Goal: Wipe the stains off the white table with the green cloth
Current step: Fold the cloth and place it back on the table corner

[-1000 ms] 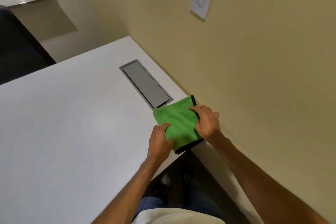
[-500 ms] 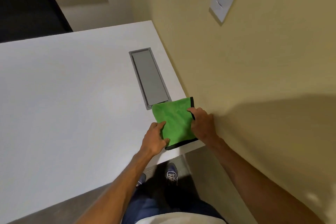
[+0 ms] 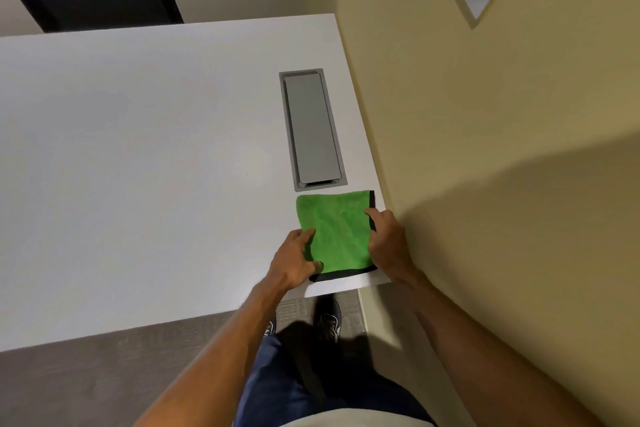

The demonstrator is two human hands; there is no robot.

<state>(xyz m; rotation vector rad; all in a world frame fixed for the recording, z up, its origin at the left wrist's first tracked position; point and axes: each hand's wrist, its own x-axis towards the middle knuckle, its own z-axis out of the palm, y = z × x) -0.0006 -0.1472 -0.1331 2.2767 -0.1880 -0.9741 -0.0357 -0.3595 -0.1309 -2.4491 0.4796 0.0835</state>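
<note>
Just below the grey hatch, the green cloth lies flat on the white surface; left hand and right hand, fingers spread, press its opposite edges.

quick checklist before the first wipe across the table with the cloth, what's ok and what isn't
1. Green cloth lies flat and folded on the white table: ok.
2. Left hand rests on the cloth's left edge: ok.
3. Right hand rests on the cloth's right edge, beside the wall: ok.
4. Firm grip on the cloth: cannot tell, the fingers seem to rest on the edges.
5. Stains located: cannot tell, none show on the white surface.
6. Wiping path: not ok straight ahead, where the grey hatch sits just beyond the cloth; ok to the left.
</note>
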